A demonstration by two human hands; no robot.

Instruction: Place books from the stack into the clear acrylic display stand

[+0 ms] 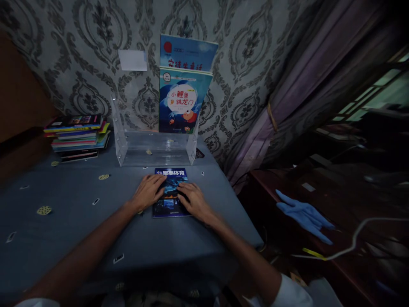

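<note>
A dark blue magazine (171,190) with a white title lies flat on the table, its cover facing up. My left hand (148,190) rests on its left edge, fingers stretched over the cover. Across from it, my right hand (193,200) lies over the right edge with its fingers extended inward. Both hands look open, touching the magazine without a visible grip. Just behind the magazine stands a clear acrylic book rack (153,158). At the rack's right side a blue picture book (182,102) stands upright, with a taller blue book (188,51) behind it.
A pile of several books (78,138) sits at the back left of the cloth-covered table (73,221). Right of the table, a blue glove (303,215) and a white cable (354,238) lie on a dark red surface. A tied curtain (255,145) hangs behind.
</note>
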